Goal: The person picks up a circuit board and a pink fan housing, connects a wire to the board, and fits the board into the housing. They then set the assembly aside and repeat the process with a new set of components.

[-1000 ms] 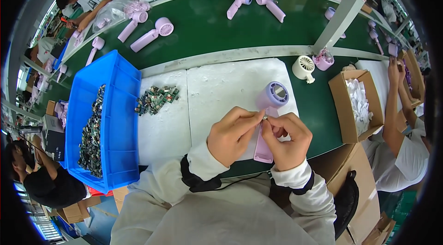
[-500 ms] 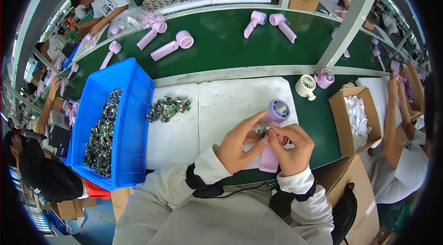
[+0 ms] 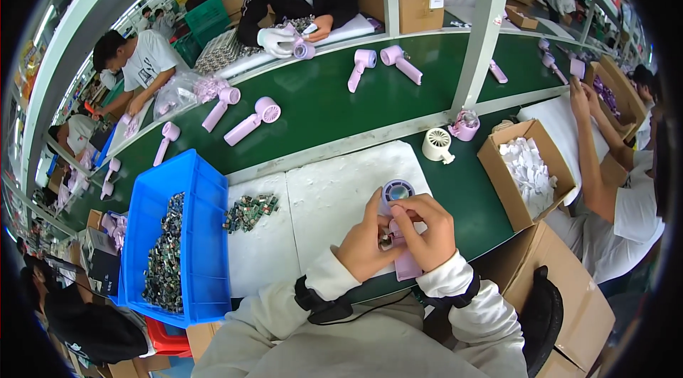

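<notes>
A handheld fan (image 3: 407, 266) in pink and lilac is between my hands over the front edge of the white foam mat (image 3: 334, 179). Its round lilac head points away from me, and its handle toward me. My left hand (image 3: 364, 241) grips the fan from the left side, fingers curled round its neck. From the right, my right hand (image 3: 430, 234) presses thumb and fingers onto the fan just below the head. A small part, its kind unclear, shows between the fingers at the fan's neck. Small circuit boards (image 3: 249, 212) lie heaped on the mat's left part.
A blue bin (image 3: 206, 236) of circuit boards stands left. On the right are a cream fan head (image 3: 436, 143), a pink fan head (image 3: 464, 125) and a cardboard box (image 3: 526, 218) of white pieces. Several fans lie on the green belt (image 3: 306, 111) beyond. Other people work around.
My view has tilted upward and shifted. My right fingers have moved up toward the fan's head, and the green board between my fingertips is now mostly hidden. The person opposite now holds a fan lower.
</notes>
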### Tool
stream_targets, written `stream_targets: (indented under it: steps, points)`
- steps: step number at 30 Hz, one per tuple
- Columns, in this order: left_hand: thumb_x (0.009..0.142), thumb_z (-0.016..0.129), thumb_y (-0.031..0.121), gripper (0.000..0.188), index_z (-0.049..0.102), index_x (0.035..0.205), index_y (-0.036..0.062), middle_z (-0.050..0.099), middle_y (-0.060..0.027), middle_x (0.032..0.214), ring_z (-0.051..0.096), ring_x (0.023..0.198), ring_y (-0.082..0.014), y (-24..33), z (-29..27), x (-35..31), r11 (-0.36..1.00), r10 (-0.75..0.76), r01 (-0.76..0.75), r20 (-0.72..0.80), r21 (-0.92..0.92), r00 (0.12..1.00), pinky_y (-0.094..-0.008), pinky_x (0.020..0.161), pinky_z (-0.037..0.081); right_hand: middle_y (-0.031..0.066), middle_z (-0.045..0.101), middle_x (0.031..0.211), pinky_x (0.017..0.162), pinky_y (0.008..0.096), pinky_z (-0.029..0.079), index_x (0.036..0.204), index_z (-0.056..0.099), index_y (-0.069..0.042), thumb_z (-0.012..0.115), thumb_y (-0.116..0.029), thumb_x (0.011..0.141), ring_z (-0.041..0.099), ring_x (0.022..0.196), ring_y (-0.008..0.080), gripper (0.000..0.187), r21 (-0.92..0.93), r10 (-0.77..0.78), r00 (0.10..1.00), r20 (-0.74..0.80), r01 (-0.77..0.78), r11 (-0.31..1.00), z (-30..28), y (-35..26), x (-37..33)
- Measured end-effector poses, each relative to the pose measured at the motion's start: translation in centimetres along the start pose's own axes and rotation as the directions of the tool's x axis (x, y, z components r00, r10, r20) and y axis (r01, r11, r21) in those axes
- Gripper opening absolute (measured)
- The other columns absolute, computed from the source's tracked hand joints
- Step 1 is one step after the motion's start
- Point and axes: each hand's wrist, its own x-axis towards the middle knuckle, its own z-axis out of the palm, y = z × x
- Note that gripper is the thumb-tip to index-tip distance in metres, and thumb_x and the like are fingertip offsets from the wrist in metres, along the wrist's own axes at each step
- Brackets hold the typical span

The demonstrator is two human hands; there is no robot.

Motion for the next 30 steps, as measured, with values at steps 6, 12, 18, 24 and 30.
stream_targets:
  steps: [6,12,18,24,30]
  points:
    - [0.083,0.079,0.014,0.081,0.038,0.151,0.0021,0.067,-0.0121,0.109,0.069,0.096,-0.0231,-0.2,-5.4,5.1,0.944,-0.151,0.162,0.061,-0.287,0.987,-0.0339,0.083,0.057,0.0120,0.070,0.091,0.071,0.0303,0.051,0.101,0.075,0.001,0.070,-0.005,0.092,0.062,0.076,0.0185,0.012,-0.040,-0.052,0.985,-0.165,0.046,0.998,-1.2,0.5,0.6]
    - [0.082,0.079,0.016,0.068,0.049,0.140,-0.0013,0.068,-0.0142,0.107,0.069,0.093,-0.0222,-5.3,-15.5,17.3,0.927,-0.100,0.000,-0.247,-0.376,0.964,-0.0329,0.080,0.057,0.0103,0.069,0.090,0.072,0.0337,0.053,0.098,0.075,-0.003,0.072,-0.009,0.092,0.067,0.077,0.0231,0.009,-0.046,-0.082,0.988,-0.131,0.077,0.996,-1.8,0.6,0.7]
    - [0.084,0.078,0.034,0.071,0.047,0.142,0.0070,0.068,-0.0223,0.113,0.066,0.102,-0.0397,-7.2,-18.7,24.2,0.304,0.432,0.313,-0.423,0.900,0.797,-0.0458,0.090,0.054,0.0090,0.068,0.091,0.077,0.0370,0.054,0.097,0.074,-0.005,0.072,-0.011,0.091,0.066,0.083,0.0269,0.009,-0.132,-0.125,0.985,-0.117,0.110,0.985,-1.6,2.1,0.9]
    - [0.085,0.075,0.048,0.063,0.058,0.129,0.0074,0.068,-0.0193,0.120,0.060,0.117,-0.0384,-4.1,-15.6,30.8,-0.054,0.482,0.154,-0.109,0.987,0.869,-0.0455,0.098,0.050,0.0095,0.068,0.093,0.075,0.0367,0.054,0.099,0.074,-0.006,0.073,-0.010,0.089,0.065,0.087,0.0280,0.011,-0.259,-0.229,0.966,-0.120,0.192,0.947,-2.5,3.6,1.5]
    - [0.092,0.066,0.046,0.048,0.066,0.109,0.0009,0.070,-0.0245,0.108,0.068,0.095,-0.0422,-4.2,-13.6,36.5,0.155,0.243,0.143,-0.178,0.977,0.954,-0.0492,0.088,0.056,0.0082,0.068,0.091,0.074,0.0367,0.053,0.096,0.074,-0.006,0.073,-0.010,0.089,0.064,0.085,0.0276,0.009,-0.250,-0.219,0.973,-0.072,0.195,0.948,-2.7,4.1,1.5]
